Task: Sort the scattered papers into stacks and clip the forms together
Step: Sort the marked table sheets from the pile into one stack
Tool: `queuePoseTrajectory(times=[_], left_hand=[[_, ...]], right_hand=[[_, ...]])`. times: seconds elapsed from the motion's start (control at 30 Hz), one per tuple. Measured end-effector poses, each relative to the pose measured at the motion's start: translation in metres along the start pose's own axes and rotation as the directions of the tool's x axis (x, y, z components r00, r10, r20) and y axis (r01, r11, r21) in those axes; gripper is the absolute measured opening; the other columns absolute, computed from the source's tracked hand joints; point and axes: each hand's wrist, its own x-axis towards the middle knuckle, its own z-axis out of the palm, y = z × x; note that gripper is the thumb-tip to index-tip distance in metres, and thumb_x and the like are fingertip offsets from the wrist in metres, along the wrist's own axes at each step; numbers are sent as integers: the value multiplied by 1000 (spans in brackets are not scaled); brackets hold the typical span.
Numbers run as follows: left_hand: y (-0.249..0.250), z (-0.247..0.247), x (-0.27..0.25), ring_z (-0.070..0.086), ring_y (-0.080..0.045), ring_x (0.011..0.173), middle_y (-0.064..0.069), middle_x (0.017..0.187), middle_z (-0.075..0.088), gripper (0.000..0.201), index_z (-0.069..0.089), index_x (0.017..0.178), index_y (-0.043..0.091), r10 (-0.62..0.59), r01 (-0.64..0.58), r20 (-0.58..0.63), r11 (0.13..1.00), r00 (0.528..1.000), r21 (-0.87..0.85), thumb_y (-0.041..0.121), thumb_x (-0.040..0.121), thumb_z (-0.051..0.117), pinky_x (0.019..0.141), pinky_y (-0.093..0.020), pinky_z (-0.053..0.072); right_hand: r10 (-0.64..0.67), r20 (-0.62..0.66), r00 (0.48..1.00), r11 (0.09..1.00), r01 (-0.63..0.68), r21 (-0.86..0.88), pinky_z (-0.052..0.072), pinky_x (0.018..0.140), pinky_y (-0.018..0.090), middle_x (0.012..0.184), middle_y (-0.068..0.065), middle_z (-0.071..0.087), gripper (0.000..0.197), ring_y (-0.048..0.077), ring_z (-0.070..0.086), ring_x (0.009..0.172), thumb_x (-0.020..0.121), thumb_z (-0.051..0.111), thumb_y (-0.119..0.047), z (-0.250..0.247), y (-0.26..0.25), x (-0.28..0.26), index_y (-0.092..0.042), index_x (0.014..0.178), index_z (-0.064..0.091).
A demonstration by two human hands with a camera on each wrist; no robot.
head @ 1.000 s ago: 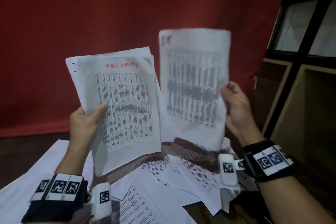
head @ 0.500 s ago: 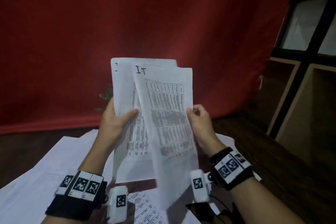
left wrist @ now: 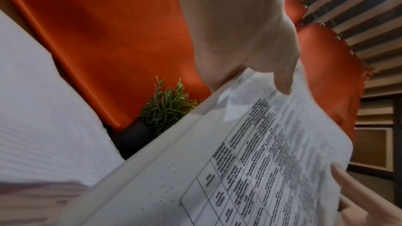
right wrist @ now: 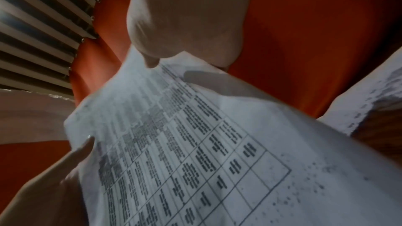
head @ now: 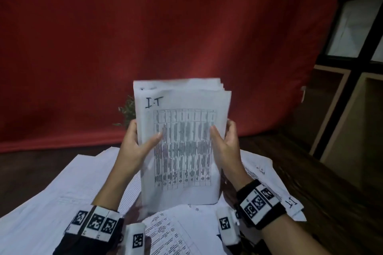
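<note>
A stack of printed forms (head: 182, 147) stands upright at the centre of the head view, its bottom edge down among the loose papers. The front sheet bears a table and the handwritten letters "I.T". My left hand (head: 134, 147) grips the stack's left edge, thumb across the front. My right hand (head: 224, 143) grips the right edge, thumb on the front and fingers behind. The same stack of forms (left wrist: 250, 169) fills the left wrist view, and the stack of forms (right wrist: 195, 152) fills the right wrist view too. No clip is in sight.
Loose printed sheets (head: 62, 192) lie scattered over the dark wooden table (head: 321, 182), some marked "I.T" at the right (head: 290, 203). A small green plant (head: 127, 109) in a dark pot stands behind the stack, before a red curtain (head: 165, 37). Wooden shelving (head: 352, 120) stands right.
My hands have come together, laying the "I.T" sheet from my right hand onto the papers in my left. The joined stack is now lower, held upright at both edges.
</note>
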Motion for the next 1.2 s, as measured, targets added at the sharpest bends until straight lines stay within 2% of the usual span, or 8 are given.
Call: queuePoseTrajectory(times=[0.1,0.23,0.47,0.63,0.87,0.93,1.07,1.2], left_hand=[[-3,-4,-5,77,-13,101,7,113,79,53,63,127,25,-50,49,-6,996,999,-70,27,79,86,84,-26,63],[0,2,-3,78,-13,95,2,103,81,56,73,111,21,-53,51,-19,995,998,-80,45,66,95,84,-30,60],[-3,-6,0,75,-14,106,2,114,80,63,70,121,21,-89,97,60,982,994,-160,40,65,92,92,-31,60],[-22,-16,2,76,-24,86,-2,87,82,41,86,82,25,-208,209,-39,978,977,6,51,51,93,93,-44,56],[-11,-86,19,73,-12,82,10,84,81,3,83,87,20,-124,106,-263,991,957,-81,19,87,80,95,-41,54],[-10,-98,18,74,-5,82,9,89,81,3,77,93,15,-106,96,-269,994,957,-50,13,92,76,91,-36,56],[-12,-119,22,76,-18,104,-5,113,78,7,81,97,18,-99,77,-282,993,954,-88,17,91,77,101,-38,58],[-12,-135,20,73,-33,114,-6,116,78,34,81,104,17,-98,72,-290,993,952,-98,39,78,86,109,-56,50]], right_hand=[[105,63,992,991,-110,79,51,108,46,124,4,75,47,27,68,123,84,79,-41,-7,-1,-2,-22,124,66],[135,122,983,980,-150,129,49,108,58,124,14,74,54,37,68,120,82,82,-41,-3,-10,-3,-12,126,68],[129,249,960,976,-167,138,52,105,46,127,11,73,36,33,68,122,91,70,-20,-14,-18,-7,-16,127,67],[305,378,874,947,-236,-219,52,83,24,105,-1,74,33,13,69,96,77,57,-11,-48,1,11,-15,109,66],[475,44,879,212,-65,-975,50,73,29,71,-4,63,32,24,68,87,87,77,-33,-150,40,50,-21,66,56],[610,-7,793,33,-34,-999,45,71,28,82,-5,59,46,21,61,91,80,77,-62,-156,38,48,-20,79,56],[725,-110,680,-90,-65,-994,45,109,37,148,11,49,154,28,51,134,24,75,-94,-163,50,51,-7,147,40],[773,-84,629,98,-249,-963,56,69,20,85,5,75,53,14,71,75,80,89,-18,-157,39,54,-7,120,57]])
